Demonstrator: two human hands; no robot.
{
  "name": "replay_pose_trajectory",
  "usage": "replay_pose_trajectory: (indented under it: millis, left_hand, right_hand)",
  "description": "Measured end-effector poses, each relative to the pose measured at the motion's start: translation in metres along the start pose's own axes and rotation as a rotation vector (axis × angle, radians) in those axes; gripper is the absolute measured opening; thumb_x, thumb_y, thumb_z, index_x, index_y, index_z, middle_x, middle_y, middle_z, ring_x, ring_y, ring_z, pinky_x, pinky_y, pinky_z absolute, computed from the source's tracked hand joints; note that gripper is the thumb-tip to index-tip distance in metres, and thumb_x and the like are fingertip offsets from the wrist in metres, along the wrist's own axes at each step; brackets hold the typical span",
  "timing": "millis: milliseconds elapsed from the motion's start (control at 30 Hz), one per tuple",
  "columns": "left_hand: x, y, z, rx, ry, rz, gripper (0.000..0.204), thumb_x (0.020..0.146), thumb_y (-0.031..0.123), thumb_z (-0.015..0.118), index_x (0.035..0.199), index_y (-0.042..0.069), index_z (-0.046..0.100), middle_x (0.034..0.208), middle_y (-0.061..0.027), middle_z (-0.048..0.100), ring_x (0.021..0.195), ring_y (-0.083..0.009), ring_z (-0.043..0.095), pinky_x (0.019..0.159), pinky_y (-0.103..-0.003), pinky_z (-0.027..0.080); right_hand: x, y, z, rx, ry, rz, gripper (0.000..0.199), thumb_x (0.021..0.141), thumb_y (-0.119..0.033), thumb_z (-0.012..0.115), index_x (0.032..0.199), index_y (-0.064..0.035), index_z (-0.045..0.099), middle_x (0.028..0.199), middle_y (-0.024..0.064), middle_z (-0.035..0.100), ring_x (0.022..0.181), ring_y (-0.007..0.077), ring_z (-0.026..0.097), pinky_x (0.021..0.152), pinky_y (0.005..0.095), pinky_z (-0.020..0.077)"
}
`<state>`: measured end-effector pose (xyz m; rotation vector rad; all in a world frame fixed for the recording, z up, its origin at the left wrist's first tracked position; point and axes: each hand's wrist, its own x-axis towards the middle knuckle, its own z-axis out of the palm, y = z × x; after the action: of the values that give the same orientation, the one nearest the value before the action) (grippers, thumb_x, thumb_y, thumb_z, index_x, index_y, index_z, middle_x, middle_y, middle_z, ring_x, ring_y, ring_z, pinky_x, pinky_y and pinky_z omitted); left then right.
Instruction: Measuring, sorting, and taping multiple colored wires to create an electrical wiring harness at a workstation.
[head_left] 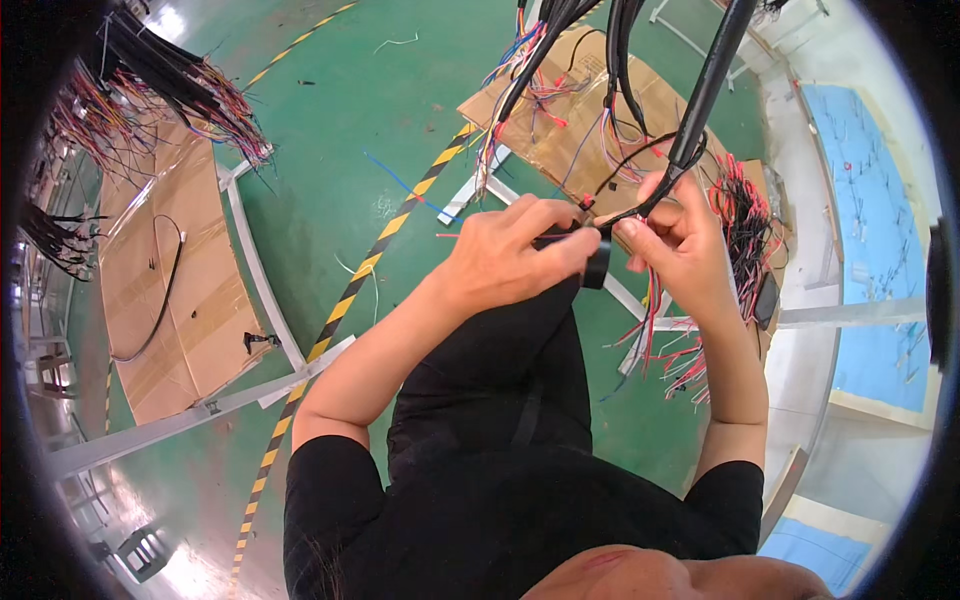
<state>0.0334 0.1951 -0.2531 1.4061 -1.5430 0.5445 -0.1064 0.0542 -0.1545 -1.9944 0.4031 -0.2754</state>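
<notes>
In front of me, my left hand [508,250] is closed around a roll of black tape [597,262], whose round edge shows beside the fingertips. My right hand [683,245] pinches a thin black-wrapped branch of a wire harness [708,95]. The thick black trunk of this harness comes down from the upper right to the right fingers. Between the two hands the branch runs almost level, close to the tape roll. Loose red and dark wires [650,310] dangle below my right hand. The exact contact between tape and branch is hidden by the fingers.
Beyond my hands lies a cardboard sheet [560,120] under other hanging black harnesses [620,60]. A dense bunch of red and black wires [745,215] hangs at right. At left, more wire bundles [160,75] overhang a cardboard-topped frame [185,310]. Yellow-black tape [380,250] crosses the green floor.
</notes>
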Motion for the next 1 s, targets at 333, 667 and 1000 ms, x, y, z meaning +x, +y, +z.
replay_pose_trajectory:
  millis: [333,667,1000]
  left_hand:
    - [0.008,0.002,0.008,-1.775,-0.335,-1.522,0.018,0.094,0.018,0.049,0.082,0.005,0.053,0.057,0.0045,0.042,0.045,-0.0031,0.032,0.041,-0.020,0.022]
    - [-0.011,0.016,-0.001,-0.510,0.020,-0.611,0.044,0.082,-0.003,0.054,0.125,0.005,0.046,0.073,-0.0090,0.057,0.059,-0.0156,0.056,0.053,-0.031,0.046]
    - [-0.007,0.011,0.011,0.069,0.065,0.029,0.038,0.067,0.004,0.070,0.103,0.012,0.061,0.089,-0.0009,0.058,0.066,-0.0184,0.059,0.048,-0.027,0.045]
  right_hand:
    - [0.000,0.014,-0.002,-0.113,-0.063,-0.303,0.028,0.089,0.002,0.059,0.108,-0.0050,0.040,0.113,0.0167,0.058,0.069,0.0070,0.056,0.057,0.0210,0.0467]
    - [-0.002,0.009,0.002,0.000,-0.028,-0.164,0.030,0.089,-0.002,0.061,0.107,-0.0072,0.037,0.091,0.0131,0.071,0.062,0.0042,0.053,0.052,0.0166,0.0417]
    - [-0.008,0.002,0.008,0.061,0.051,-0.036,0.028,0.089,-0.002,0.062,0.107,-0.0058,0.039,0.088,0.0096,0.070,0.061,0.0041,0.055,0.051,0.0171,0.0428]
